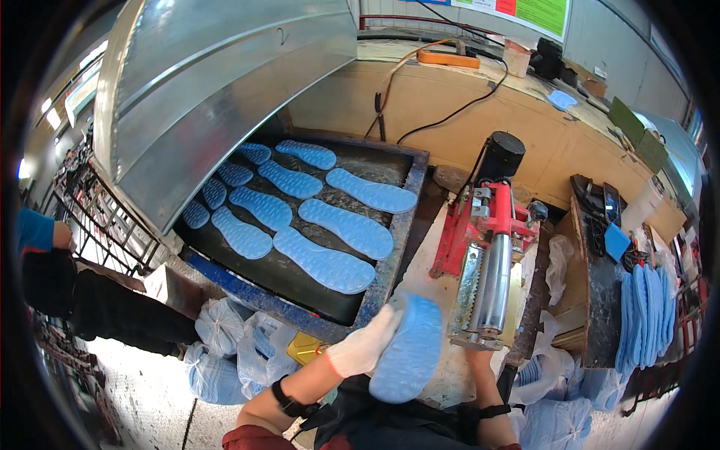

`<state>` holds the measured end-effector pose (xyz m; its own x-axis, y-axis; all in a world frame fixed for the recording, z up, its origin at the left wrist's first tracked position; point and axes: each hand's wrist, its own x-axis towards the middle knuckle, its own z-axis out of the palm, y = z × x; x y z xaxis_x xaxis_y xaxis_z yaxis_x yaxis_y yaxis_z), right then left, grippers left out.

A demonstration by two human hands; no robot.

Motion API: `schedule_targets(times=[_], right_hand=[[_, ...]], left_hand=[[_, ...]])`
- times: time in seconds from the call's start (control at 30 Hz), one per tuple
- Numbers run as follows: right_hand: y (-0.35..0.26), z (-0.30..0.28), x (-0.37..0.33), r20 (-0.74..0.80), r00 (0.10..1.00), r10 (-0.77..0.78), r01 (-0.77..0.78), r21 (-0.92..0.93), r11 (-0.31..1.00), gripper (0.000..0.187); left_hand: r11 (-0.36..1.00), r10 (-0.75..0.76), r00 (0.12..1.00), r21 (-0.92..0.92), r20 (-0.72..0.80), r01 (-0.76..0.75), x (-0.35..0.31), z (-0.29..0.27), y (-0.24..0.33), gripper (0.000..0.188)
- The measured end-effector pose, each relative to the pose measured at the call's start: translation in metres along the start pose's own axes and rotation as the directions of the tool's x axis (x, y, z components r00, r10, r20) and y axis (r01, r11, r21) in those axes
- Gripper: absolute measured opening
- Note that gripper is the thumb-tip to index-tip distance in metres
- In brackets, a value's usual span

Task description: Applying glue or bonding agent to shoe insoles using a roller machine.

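My left hand (pixel 370 344), in a white knit glove, is closed on the edge of a blue insole (pixel 410 352) with a bumpy surface. The insole is held tilted, near my body. To its right stands a red machine (pixel 450 236) with shiny metal rollers (pixel 495 281) and a black motor on top. My right hand (pixel 478 358) reaches up to the near end of this machine, which hides its fingers. Several blue insoles (pixel 346 229) lie spread on a dark, blue-framed conveyor bed (pixel 409 217), partly under a sheet-metal hood (pixel 232 90).
A stack of blue insoles (pixel 646 319) stands at the right beside a dark shelf (pixel 600 330). Clear plastic bags (pixel 221 326) of blue pieces lie low on the left, more on the right. A person's dark-clad leg (pixel 127 307) shows at left. Cables (pixel 480 97) hang behind.
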<state>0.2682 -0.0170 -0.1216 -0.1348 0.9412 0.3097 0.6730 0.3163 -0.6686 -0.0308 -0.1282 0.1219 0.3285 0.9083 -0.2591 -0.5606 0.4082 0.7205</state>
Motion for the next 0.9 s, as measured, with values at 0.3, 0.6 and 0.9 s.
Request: schedule_targets(times=[0.3,0.6,0.9], right_hand=[[-0.012,-0.004,-0.003,-0.099,0.960,-0.262,0.232,-0.239,0.943,0.028],[-0.031,-0.030,-0.022,-0.021,0.979,-0.204,0.196,-0.188,0.962,0.027],[-0.028,-0.036,-0.029,0.001,0.985,-0.173,0.171,-0.164,0.971,0.026]], left_hand=[[0.848,0.367,0.905,-0.324,-0.215,-0.421,0.090,-0.038,0.119,0.053],[0.753,0.348,0.563,-0.135,-0.749,-0.644,0.286,-0.156,0.219,0.073],[0.916,0.332,0.580,0.108,-0.744,-0.386,0.282,-0.156,0.219,0.076]])
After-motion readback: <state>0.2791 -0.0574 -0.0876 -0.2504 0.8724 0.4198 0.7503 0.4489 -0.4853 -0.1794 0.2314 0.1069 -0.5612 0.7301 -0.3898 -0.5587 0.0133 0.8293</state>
